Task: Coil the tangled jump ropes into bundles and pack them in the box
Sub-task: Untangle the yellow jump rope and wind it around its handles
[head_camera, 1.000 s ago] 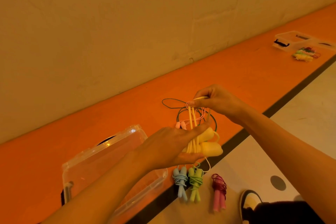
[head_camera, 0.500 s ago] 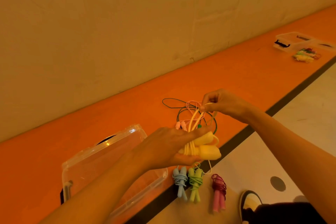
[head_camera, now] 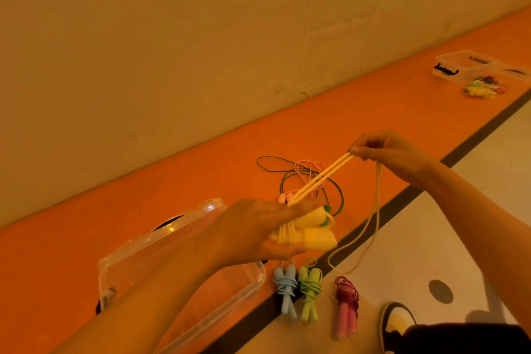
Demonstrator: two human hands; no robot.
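Moved: right hand [head_camera: 385, 152] has swung up and out to the right since half a second ago. The cord of the pale yellow jump rope [head_camera: 324, 178], short and steep before, now runs as two taut, straight strands between the hands.
New slack: a long loop of the same cord [head_camera: 372, 227] now hangs from the right hand, its lowest curve above the beige floor near the bundles; whether it touches down cannot be told.
Right hand: fingertips pinched on the cord's far end, other fingers curled.
Left hand [head_camera: 258, 230]: in the same spot as earlier, clamping the rope's two yellow foam handles [head_camera: 314, 236] side by side between thumb below and fingers above, with several turns of cord round them.
Clear plastic box [head_camera: 184, 241]: unmoved on the orange floor strip [head_camera: 86, 241], under the left forearm.
Finished bundles: light blue bundle [head_camera: 284, 290], light green bundle [head_camera: 309, 290] and dark red bundle with pink handles [head_camera: 346, 304] lie as before on the floor by the box's right corner.
Loose ropes: dark green cord [head_camera: 283, 178] and thin pink cord [head_camera: 309, 165] lie mingled on the orange strip, beyond the left hand.
Far right: second clear box [head_camera: 459, 66] with a small heap of coloured ropes [head_camera: 482, 89] beside it.
Bottom right: black-and-white shoe [head_camera: 398, 322].
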